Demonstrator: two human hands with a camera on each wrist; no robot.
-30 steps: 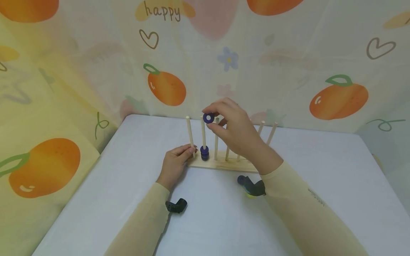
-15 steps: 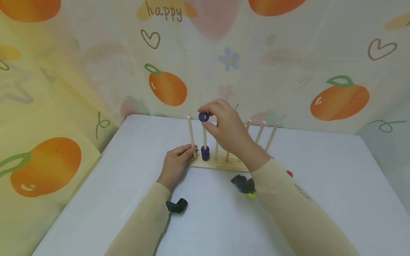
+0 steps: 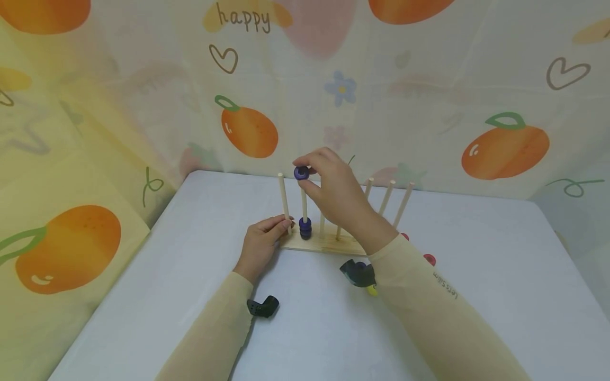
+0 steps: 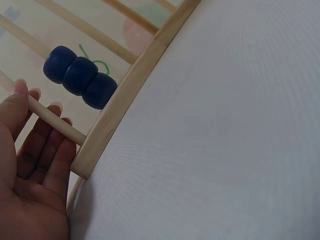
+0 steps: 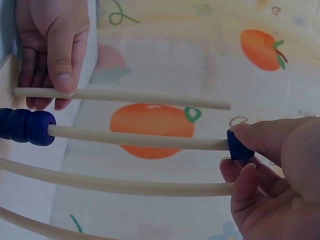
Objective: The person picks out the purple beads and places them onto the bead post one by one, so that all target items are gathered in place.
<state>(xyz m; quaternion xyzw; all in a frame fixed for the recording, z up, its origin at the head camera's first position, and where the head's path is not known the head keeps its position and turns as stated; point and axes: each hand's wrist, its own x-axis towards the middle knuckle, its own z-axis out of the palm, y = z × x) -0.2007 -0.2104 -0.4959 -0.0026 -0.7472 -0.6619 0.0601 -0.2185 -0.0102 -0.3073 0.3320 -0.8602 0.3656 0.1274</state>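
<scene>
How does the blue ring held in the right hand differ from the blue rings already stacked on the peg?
The held blue ring sits at the very tip of the second peg, pinched by the right hand; the stacked blue rings rest at the peg's foot against the wooden base, untouched. The held one is single; the stacked ones number three. Both are the same dark blue and on the same peg.

Backdrop (image 3: 381, 79), far left: the printed word "happy" (image 3: 244, 17). Right sleeve (image 3: 443, 307): small dark lettering (image 3: 445, 286), reading approximately "lets slim"; not fully legible. No other readable text.
</scene>
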